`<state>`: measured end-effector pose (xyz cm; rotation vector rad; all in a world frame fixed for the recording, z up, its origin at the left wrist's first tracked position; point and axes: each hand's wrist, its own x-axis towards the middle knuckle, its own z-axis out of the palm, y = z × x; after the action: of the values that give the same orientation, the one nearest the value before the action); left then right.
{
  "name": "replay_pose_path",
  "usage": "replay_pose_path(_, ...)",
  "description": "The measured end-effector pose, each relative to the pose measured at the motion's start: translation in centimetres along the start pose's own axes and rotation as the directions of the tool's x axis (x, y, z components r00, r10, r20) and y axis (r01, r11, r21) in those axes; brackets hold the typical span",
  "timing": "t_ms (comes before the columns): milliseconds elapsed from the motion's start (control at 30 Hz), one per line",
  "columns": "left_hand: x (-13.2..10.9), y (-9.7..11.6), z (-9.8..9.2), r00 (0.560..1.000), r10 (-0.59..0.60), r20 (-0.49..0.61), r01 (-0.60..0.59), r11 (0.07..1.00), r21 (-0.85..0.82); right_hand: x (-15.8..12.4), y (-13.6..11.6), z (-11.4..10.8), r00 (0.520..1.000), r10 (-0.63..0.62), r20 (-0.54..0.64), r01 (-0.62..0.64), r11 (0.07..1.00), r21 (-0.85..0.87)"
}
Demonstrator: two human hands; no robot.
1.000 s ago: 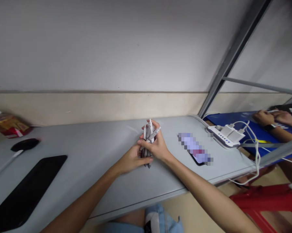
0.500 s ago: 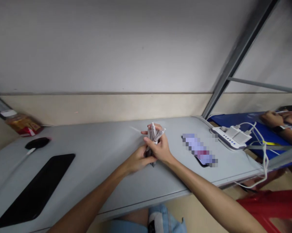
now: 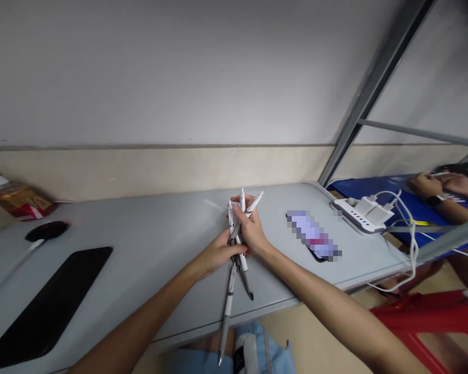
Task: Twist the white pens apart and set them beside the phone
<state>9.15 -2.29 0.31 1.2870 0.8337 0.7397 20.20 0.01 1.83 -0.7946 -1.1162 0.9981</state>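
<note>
Several white and grey click pens [image 3: 243, 262] are bunched between my two hands above the grey table. My left hand [image 3: 217, 253] closes round the lower part of the bunch, its thumb lying across the pens. Higher up, my right hand [image 3: 252, 228] grips the upper part, with white pen ends sticking out above its fingers. One pen [image 3: 227, 306] hangs lower than the others, tip down past the table's front edge; whether fingers hold it is hidden. Parts of the pens are covered by both hands.
A phone [image 3: 315, 236] with a blurred screen lies right of my hands, near a white power strip [image 3: 360, 215] with cables. To the left are a black mat [image 3: 50, 306], a black round charger [image 3: 47, 230] and a bottle [image 3: 19, 200]. Another person's hands [image 3: 438, 187] are far right.
The pens have spread apart in my hands and now stick out below them. One pen has come down past the table's front edge. The view has shifted slightly right.
</note>
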Motion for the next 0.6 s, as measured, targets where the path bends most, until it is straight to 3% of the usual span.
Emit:
replay_pose_path(133,0.1,0.1,0.1,0.999,-0.022,-0.029,0.024,0.998,0.05,0.3,-0.1,0.0,0.998,0.052,-0.042,-0.051,0.999,0.014)
replay_pose_path(233,0.2,0.1,0.0,0.997,-0.04,-0.06,0.043,0.997,0.059,0.8,-0.4,-0.3,0.985,0.156,-0.071,-0.146,0.981,0.131)
replay_pose_path(333,0.3,0.0,-0.1,0.994,-0.063,-0.091,0.061,0.998,-0.019,1.7,-1.0,-1.3,0.963,0.257,-0.079,-0.222,0.927,0.303)
replay_pose_path(400,0.3,0.0,-0.1,0.991,-0.077,-0.108,0.066,0.992,-0.103,2.5,-1.5,-2.3,0.952,0.28,-0.12,-0.234,0.924,0.302)
replay_pose_path(500,0.5,0.2,-0.5,0.984,-0.077,-0.162,0.037,0.972,-0.233,3.4,-2.8,-3.9,0.952,0.219,-0.213,-0.17,0.959,0.227)
replay_pose_path(600,0.8,0.5,-1.2,0.969,-0.065,-0.24,-0.025,0.935,-0.354,2.8,-4.3,-4.5,0.977,0.16,-0.14,-0.138,0.978,0.157)
